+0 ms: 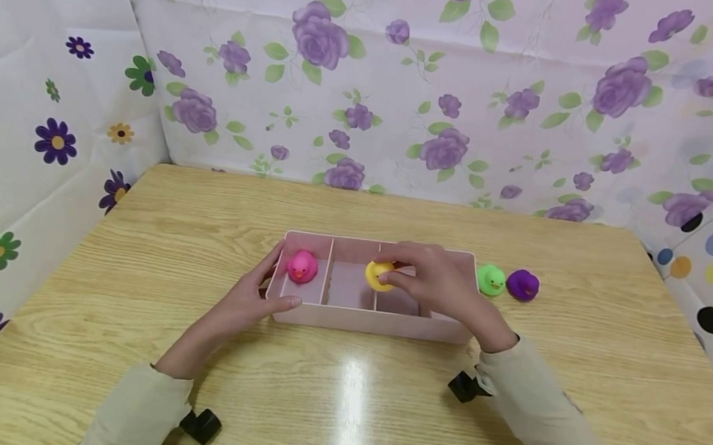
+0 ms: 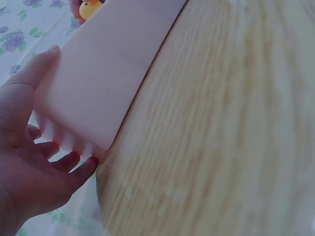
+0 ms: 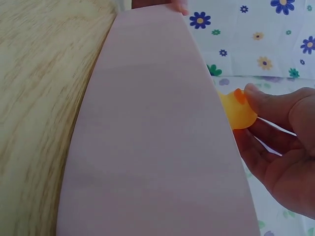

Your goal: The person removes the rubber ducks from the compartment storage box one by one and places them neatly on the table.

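Note:
A pale pink divided box [image 1: 358, 322] sits on the table, a pink rubber duck [image 1: 302, 267] in its leftmost compartment. My right hand [image 1: 430, 277] pinches a yellow rubber duck [image 1: 377, 275] between thumb and fingers, over the divider near the box's middle. In the right wrist view the yellow duck [image 3: 238, 109] shows partly above the box rim. My left hand [image 1: 250, 299] grips the box's left end. Its thumb lies at the front top edge and its fingertips [image 2: 88, 167] press the end wall, as the left wrist view shows.
Just right of the box stand a green rubber duck [image 1: 491, 280] and a purple rubber duck [image 1: 523, 285]. The wooden table [image 1: 292, 399] backs onto a flowered cloth [image 1: 368, 77], with another patterned cloth along the left side. Black wrist mounts hang under both sleeves.

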Motion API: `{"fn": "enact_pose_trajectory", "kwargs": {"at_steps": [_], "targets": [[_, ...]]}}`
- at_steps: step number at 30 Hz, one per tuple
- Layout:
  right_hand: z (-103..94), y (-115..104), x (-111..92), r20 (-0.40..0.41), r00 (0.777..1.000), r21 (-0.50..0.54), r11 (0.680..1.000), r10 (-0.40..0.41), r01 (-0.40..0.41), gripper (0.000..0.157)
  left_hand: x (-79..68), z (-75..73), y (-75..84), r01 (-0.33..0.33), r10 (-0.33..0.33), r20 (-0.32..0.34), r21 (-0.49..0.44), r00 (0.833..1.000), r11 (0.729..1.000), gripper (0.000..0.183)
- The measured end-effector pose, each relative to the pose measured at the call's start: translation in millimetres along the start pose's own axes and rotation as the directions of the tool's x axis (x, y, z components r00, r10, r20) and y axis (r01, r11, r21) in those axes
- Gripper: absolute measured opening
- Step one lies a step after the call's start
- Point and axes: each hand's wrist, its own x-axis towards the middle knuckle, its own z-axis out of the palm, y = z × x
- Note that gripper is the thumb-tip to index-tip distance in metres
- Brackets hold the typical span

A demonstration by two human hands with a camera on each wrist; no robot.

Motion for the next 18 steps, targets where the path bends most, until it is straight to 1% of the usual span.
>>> {"fn": "enact_pose_trajectory", "kwargs": {"at_steps": [3,7,9,14,18], "targets": [[-4.4,2,-5,-0.016,1.000,-0.011,1.000,0.016,-0.016,0.026,-0.1,-0.2,0.5,-0.004,0.004,-0.001,0.002,1.000,1.000,0.098],[-10.4,7,-12,-0.054,0.999,-0.050,0.999,0.002,-0.004,0.029,-0.4,-0.5,1.3,-0.001,0.001,0.000,-0.005,1.000,1.000,0.097],[-13.4,10,-15,-0.065,0.998,-0.047,0.999,0.000,-0.003,0.029,-0.5,-0.8,1.4,0.004,-0.004,0.001,-0.011,1.000,1.000,0.097],[-21.3,14,-25,-0.065,0.997,-0.014,0.999,0.046,-0.047,0.030,-0.9,-0.8,1.0,0.010,-0.010,0.005,-0.027,1.000,1.000,0.097],[-28.4,17,-33,-0.055,0.995,-0.013,0.997,0.079,-0.080,0.030,-1.5,0.1,-0.9,-0.007,0.007,0.005,-0.033,1.000,0.999,0.097]]}}
